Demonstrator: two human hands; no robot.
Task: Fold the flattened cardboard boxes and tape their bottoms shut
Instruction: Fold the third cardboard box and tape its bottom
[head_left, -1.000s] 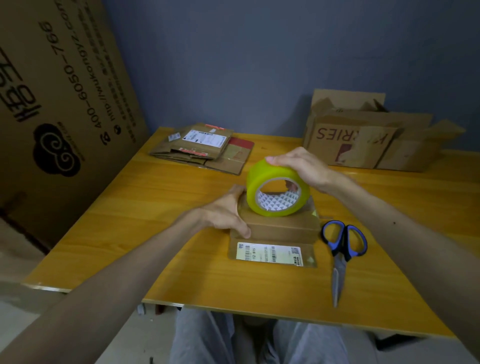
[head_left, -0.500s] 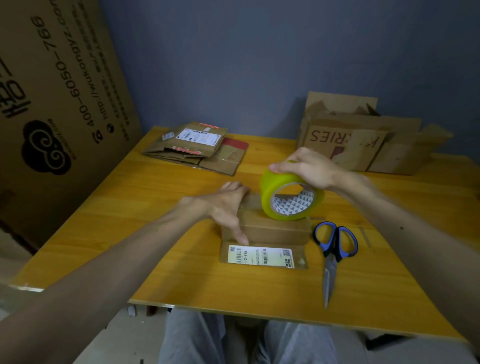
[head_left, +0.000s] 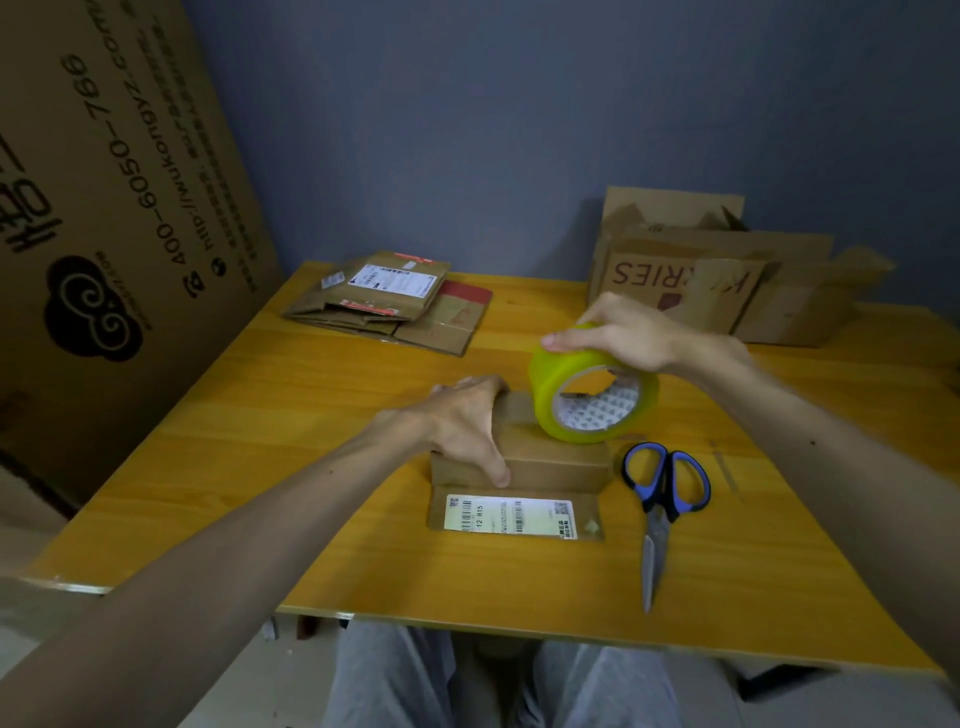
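A small brown cardboard box (head_left: 556, 465) stands on the yellow wooden table (head_left: 311, 405), with one flap bearing a white barcode label (head_left: 511, 514) lying flat toward me. My left hand (head_left: 462, 426) presses on the box's top left, thumb down the near side. My right hand (head_left: 618, 338) grips a yellow-green tape roll (head_left: 589, 395) from above, held upright on the box's right part. Whether a strip of tape runs across the top I cannot tell.
Blue-handled scissors (head_left: 662, 499) lie right of the box, blades toward me. A stack of flattened boxes (head_left: 395, 304) sits at the back left. Assembled open boxes (head_left: 727, 280) stand at the back right. A large printed carton (head_left: 104, 208) leans at the left.
My right hand has carried the tape roll to the right across the box top and lowered it. The left hand stays pressing on the box's left side.
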